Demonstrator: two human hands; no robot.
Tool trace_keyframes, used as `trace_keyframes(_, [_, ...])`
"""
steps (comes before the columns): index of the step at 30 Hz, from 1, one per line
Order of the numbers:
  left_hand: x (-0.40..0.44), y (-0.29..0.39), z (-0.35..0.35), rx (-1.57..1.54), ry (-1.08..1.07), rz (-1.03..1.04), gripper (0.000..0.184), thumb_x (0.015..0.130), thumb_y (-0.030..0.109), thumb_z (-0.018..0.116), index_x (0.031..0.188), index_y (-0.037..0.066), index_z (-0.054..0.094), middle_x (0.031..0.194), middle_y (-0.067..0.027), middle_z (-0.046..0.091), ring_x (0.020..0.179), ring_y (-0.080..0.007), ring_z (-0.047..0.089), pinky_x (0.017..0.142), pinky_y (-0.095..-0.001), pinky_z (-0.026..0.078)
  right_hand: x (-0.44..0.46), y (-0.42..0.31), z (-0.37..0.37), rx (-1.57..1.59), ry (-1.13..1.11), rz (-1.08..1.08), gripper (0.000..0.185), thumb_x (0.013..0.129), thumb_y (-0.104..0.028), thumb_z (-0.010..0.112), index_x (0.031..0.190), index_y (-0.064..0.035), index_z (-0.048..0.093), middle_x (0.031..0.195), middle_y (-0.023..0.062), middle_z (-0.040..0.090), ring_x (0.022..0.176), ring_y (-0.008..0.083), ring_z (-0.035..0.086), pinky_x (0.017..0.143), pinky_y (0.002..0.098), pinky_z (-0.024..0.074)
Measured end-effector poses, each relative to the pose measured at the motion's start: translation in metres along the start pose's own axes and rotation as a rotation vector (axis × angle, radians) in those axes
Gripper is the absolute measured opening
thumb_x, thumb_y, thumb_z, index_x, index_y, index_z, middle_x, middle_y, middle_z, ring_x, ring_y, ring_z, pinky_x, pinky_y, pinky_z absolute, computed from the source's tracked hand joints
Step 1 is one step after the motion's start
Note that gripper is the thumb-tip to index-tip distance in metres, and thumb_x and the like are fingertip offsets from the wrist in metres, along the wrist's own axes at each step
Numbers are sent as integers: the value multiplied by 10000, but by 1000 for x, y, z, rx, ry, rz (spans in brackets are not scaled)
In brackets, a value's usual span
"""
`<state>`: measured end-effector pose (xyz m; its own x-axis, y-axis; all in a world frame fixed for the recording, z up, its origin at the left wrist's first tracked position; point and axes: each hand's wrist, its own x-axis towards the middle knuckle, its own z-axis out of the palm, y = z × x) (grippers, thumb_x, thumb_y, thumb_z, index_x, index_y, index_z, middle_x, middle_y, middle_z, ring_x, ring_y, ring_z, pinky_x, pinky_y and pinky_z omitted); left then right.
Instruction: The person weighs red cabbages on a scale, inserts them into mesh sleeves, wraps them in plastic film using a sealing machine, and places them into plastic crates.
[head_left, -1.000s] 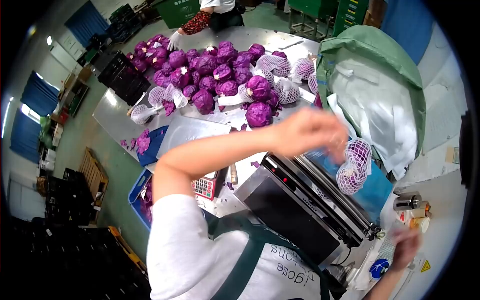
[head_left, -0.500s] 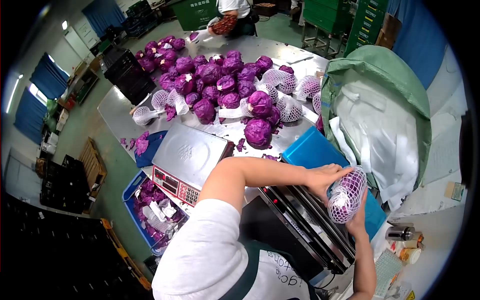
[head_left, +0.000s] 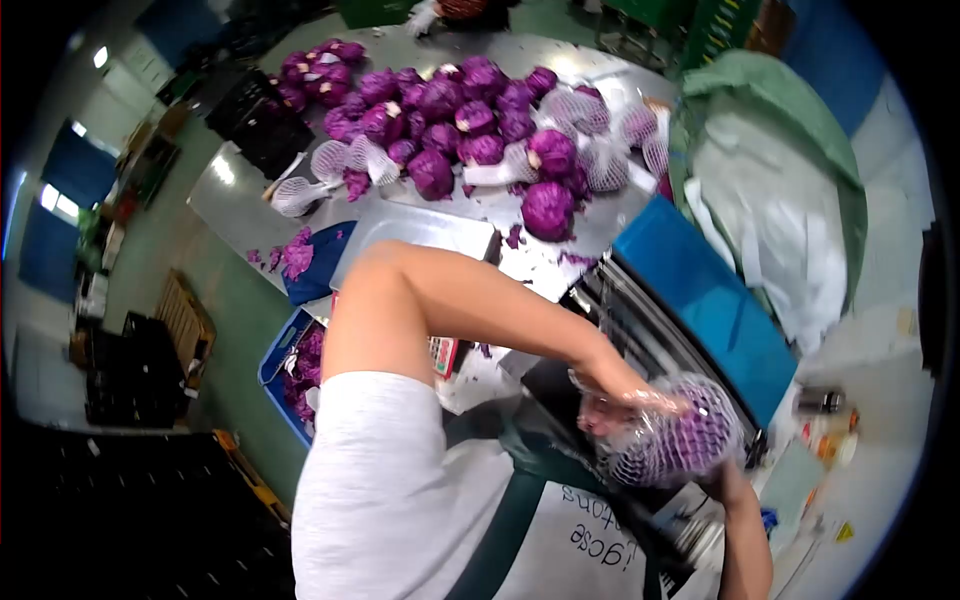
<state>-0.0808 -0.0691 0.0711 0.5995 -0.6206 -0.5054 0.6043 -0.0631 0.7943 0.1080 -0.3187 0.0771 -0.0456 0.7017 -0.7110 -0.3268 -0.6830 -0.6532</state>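
Observation:
A purple cabbage in white netting (head_left: 685,430) is up against my body, at the lower right. My left hand (head_left: 625,402) reaches over from the left and holds its near side, with shiny clear film around the fingers. From below, my right hand (head_left: 728,482) supports the cabbage's lower right side; its fingers are mostly hidden. Beneath them lies a black wrapping machine (head_left: 655,345) with a blue plate (head_left: 710,310). Loose purple cabbages (head_left: 440,100) and several netted ones (head_left: 605,160) lie on the metal table (head_left: 235,215).
A green sack with white netting (head_left: 780,190) stands at the right. My left arm partly covers a scale (head_left: 430,228). A blue crate (head_left: 270,365) of leaves is at the lower left, black crates (head_left: 265,135) at the table's far left. A co-worker's gloved hand (head_left: 423,17) shows at the top.
The cabbage in netting first hung by my left hand with my right hand apart; then both hands took it over the blue plate. It is now nearer my body, with film around it.

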Motion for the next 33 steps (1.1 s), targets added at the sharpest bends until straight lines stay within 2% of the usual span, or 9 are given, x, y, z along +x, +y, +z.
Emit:
trace_keyframes(2, [4, -50, 16, -219, -66, -88, 925, 783, 829, 167, 1436, 281, -192, 768, -141, 595, 713, -225, 599, 782, -455, 512, 24, 69, -15, 68, -222, 34, 941, 817, -735, 378, 1429, -29, 264, 1391, 210, 401, 1253, 349, 427, 1066, 455, 307])
trace_keyframes(5, [5, -121, 36, -488, -139, -174, 1198, 624, 942, 88, 1316, 37, 458, 1022, -145, 603, 854, -238, 610, 815, -472, 505, 42, 105, 48, 249, -284, 149, 1020, 743, -842, 282, 1420, -80, 290, 1194, 205, 551, 1126, 328, 535, 971, 524, 379])
trace_keyframes(12, [-32, -181, 59, -889, -80, -30, 1069, 716, 888, 178, 1231, -5, 461, 1221, -324, 519, 1071, -349, 596, 869, -410, 512, 35, 164, 89, 531, -380, -129, 650, 918, -591, 375, 1357, -112, 360, 1239, 202, 532, 1187, 347, 495, 937, 494, 425])
trace_keyframes(16, [-48, -197, 82, -607, 275, 1, 568, 967, 494, 370, 1171, -3, 555, 1067, -207, 640, 937, -261, 654, 775, -338, 541, 37, 192, 137, 477, 116, -121, 356, 974, -362, 437, 1130, -45, 481, 957, 155, 609, 824, 240, 628, 701, 343, 519])
trace_keyframes(21, [-37, -206, 105, -349, 1066, 258, 476, 1006, 398, 344, 730, 63, 539, 602, -5, 513, 513, -64, 428, 462, -214, 327, 50, 194, 169, 484, 910, -559, 299, 998, -282, 404, 888, -31, 523, 650, 18, 514, 482, 91, 471, 456, 199, 385])
trace_keyframes(23, [-29, -187, 109, -731, 1123, 493, 435, 1004, 374, 362, 669, 107, 442, 532, 34, 340, 452, -62, 299, 436, -218, 234, 50, 165, 179, 701, 917, -789, 297, 1008, -245, 379, 780, -71, 462, 564, -50, 319, 436, 43, 280, 406, 211, 220])
trace_keyframes(27, [-58, -175, 96, -1388, 854, 710, 382, 988, 292, 420, 639, 147, 365, 514, 60, 226, 416, -69, 183, 416, -237, 171, 33, 164, 154, 1136, 703, -908, 361, 1007, -290, 384, 714, -86, 438, 530, -57, 267, 415, 60, 219, 393, 220, 187])
trace_keyframes(29, [-76, -181, 93, -1474, 697, 846, 380, 981, 280, 435, 632, 152, 358, 511, 58, 222, 409, -70, 190, 404, -236, 168, 24, 177, 144, 1240, 625, -819, 374, 1006, -294, 386, 701, -87, 453, 515, -60, 267, 406, 65, 222, 388, 221, 194])
trace_keyframes(33, [-63, -231, 80, -1539, 858, 717, 375, 962, 252, 474, 621, 159, 349, 514, 60, 218, 410, -64, 195, 391, -234, 179, 45, 251, 123, 1442, 457, -645, 354, 999, -286, 402, 714, -88, 471, 495, -55, 247, 392, 71, 220, 379, 228, 188])
